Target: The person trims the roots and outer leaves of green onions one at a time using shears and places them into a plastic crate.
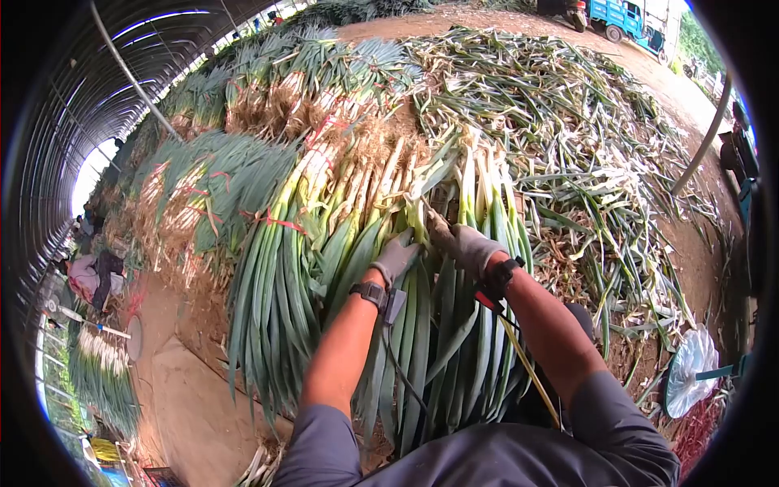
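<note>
Side by side in front of me, both hands wear grey gloves, with a strapped device at each wrist. My left hand (pixel 396 258) is closed around a green onion (pixel 415 217) just below its pale stem, and the long leaves hang toward me. My right hand (pixel 469 245) is close on the right, its soiled fingers drawn together beside that stem. What lies between those fingers is hidden. Unbundled green onions (pixel 357 191) lie to the left, roots away from me. More pale-stemmed green onions (pixel 484 191) lie just beyond my right hand.
A bundle tied with red string (pixel 280 223) lies at the left, with more bundles (pixel 187 191) behind it. Stripped leaves (pixel 568 162) form a wide heap on the right. A round silvery disc (pixel 691 372) stands at lower right. A blue vehicle (pixel 621 18) is parked far back.
</note>
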### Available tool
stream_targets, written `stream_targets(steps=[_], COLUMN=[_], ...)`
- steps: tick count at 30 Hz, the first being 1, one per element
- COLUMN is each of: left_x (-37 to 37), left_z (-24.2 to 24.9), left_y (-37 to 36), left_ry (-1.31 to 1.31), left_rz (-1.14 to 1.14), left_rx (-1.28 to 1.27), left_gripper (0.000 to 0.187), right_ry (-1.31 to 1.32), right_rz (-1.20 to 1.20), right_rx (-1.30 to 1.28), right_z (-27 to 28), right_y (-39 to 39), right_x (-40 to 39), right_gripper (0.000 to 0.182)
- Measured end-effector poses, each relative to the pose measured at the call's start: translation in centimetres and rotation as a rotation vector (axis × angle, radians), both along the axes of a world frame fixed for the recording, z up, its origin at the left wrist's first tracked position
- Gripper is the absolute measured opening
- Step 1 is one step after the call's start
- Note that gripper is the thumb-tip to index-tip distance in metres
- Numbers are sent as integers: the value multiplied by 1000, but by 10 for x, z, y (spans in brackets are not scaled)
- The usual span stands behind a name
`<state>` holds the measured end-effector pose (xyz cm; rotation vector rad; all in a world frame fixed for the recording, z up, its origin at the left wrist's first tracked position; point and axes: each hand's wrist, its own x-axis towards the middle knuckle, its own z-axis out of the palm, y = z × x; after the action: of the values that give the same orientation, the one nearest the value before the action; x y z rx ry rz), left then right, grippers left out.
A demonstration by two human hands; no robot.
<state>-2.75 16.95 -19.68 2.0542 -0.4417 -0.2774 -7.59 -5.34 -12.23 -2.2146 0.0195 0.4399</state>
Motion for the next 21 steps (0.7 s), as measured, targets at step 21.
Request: stream_targets(steps=[21], left_x=[-73], left_z=[24], left_y=[3], left_ry=[516], left_rz=[94], left_rx=[-505], left_gripper=[36], right_ry=[-62], right_rz=[-48], right_rx=[40], right_z=[3], right_y=[-6], right_x=[18], right_gripper=[76])
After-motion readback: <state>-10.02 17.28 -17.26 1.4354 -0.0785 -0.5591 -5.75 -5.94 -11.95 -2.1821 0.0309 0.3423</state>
